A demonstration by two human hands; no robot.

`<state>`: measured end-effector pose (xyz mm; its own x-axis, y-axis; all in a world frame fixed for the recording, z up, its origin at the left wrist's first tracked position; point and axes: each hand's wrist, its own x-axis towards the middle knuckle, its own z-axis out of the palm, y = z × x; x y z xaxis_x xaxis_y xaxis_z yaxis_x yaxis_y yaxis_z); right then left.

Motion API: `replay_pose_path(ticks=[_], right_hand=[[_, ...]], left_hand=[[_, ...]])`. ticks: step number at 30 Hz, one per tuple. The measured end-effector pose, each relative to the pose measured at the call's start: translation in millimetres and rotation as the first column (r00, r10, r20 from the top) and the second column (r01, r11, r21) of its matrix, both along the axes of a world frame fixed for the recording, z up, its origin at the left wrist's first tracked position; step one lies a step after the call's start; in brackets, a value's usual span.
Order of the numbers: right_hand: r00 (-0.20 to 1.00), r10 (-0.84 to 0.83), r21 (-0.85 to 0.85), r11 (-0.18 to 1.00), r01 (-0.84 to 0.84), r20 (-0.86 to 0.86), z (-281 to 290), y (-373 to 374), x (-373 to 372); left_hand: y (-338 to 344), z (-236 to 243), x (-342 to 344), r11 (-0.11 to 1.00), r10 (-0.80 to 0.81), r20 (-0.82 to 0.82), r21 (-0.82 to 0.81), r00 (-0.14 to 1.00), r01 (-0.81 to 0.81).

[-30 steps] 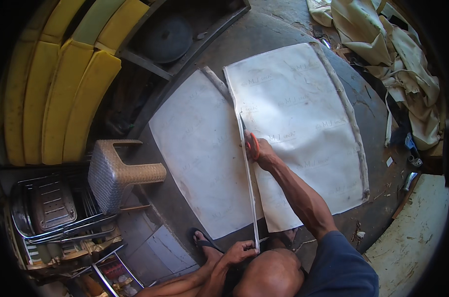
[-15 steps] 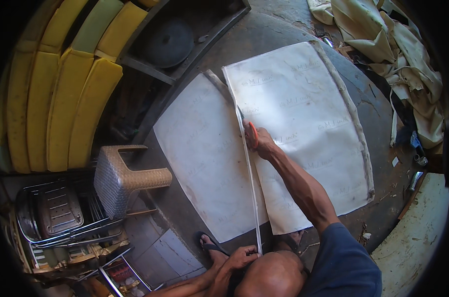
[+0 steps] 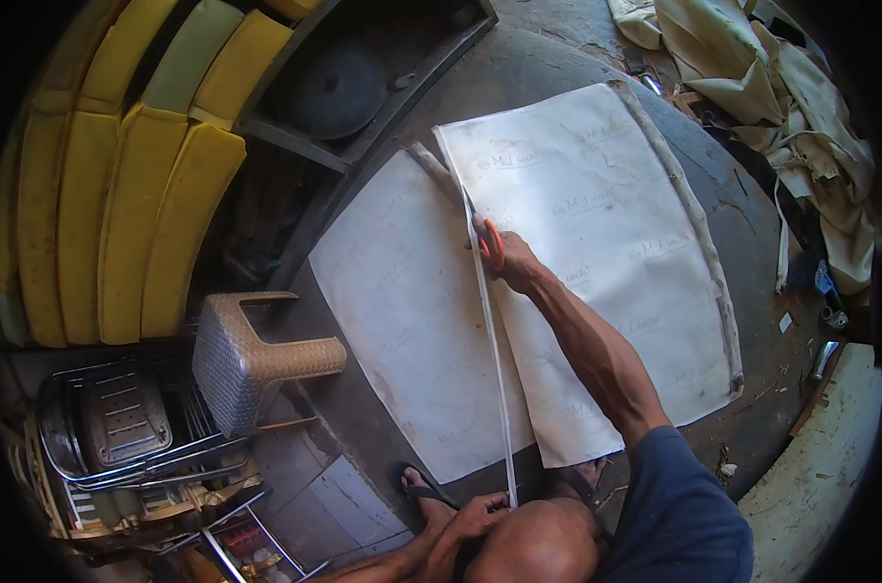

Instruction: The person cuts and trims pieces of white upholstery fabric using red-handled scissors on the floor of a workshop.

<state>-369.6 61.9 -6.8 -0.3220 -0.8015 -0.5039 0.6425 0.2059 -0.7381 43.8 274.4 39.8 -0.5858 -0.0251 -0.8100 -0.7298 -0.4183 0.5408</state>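
My right hand is closed round the orange-handled scissors, whose blades lie at the left edge of a large white sheet with handwriting on it. A narrow white strip runs along this edge, from near the blades down toward my body. My left hand has its fingers closed on the lower end of the strip, beside my bent knee. A second white sheet lies flat on the floor to the left.
A woven-pattern stool stands at left, near metal chair frames. Yellow foam pads and a dark metal box are behind it. Crumpled beige fabric lies far right. A pale board is at near right.
The scissors and my right hand have moved a little farther away along the sheet's edge. My left hand stays on the strip's lower end. The whole view has shifted slightly.
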Motion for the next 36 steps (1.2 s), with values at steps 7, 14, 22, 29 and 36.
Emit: replay_pose_path(ticks=[7, 14, 22, 29, 36], right_hand=[[0.999, 0.025, -0.039, 0.999, -0.027, -0.029, 1.2, -15.7, -9.6], [1.0, 0.003, -0.049, 0.999, -0.001, 0.026, 7.7, -33.6, -18.8], [1.0, -0.01, -0.033, 0.999, 0.01, 0.009, 1.6, -47.5, -28.5], [0.995, 0.068, -0.095, 0.993, -0.075, -0.076, -0.8, -66.7, -40.6], [0.995, 0.063, -0.114, 0.991, -0.072, -0.082, -1.3, -77.8, -51.1]], left_hand=[[0.7, 1.5, 11.3, 0.996, 0.075, -0.02, 0.041, 0.997, -0.074], [-3.1, 14.3, 31.5, 0.994, 0.089, -0.015, -0.054, 0.996, -0.09], [-24.5, 57.1, 27.0, 0.976, 0.21, 0.324, -0.008, 0.922, -0.219], [-48.4, 65.1, 48.6, 0.993, 0.08, 0.242, -0.109, 0.967, -0.055], [-52.7, 64.1, 59.9, 0.993, 0.042, 0.286, -0.119, 0.957, -0.008]])
